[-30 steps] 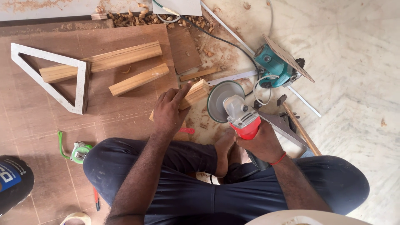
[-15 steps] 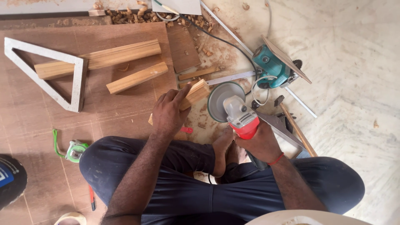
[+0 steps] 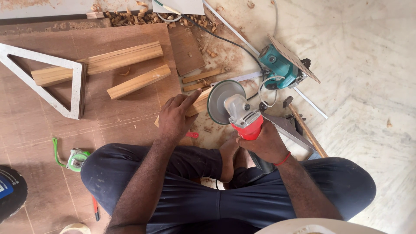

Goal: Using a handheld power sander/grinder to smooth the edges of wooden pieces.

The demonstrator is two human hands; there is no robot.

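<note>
A: What do the hands hold?

B: The left hand (image 3: 175, 119) presses flat on a small wooden block (image 3: 197, 103) on the brown board (image 3: 117, 112), fingers spread, index finger along its top. The right hand (image 3: 264, 145) is closed around a red and grey angle grinder (image 3: 236, 110).

A: Has anything shifted?

B: Barely. Against a second ago, the grinder's disc sits at the same spot, touching the block's right end, and both grips are unchanged. The grinding looks ongoing. A teal circular saw (image 3: 281, 65) lies nearby.
</note>
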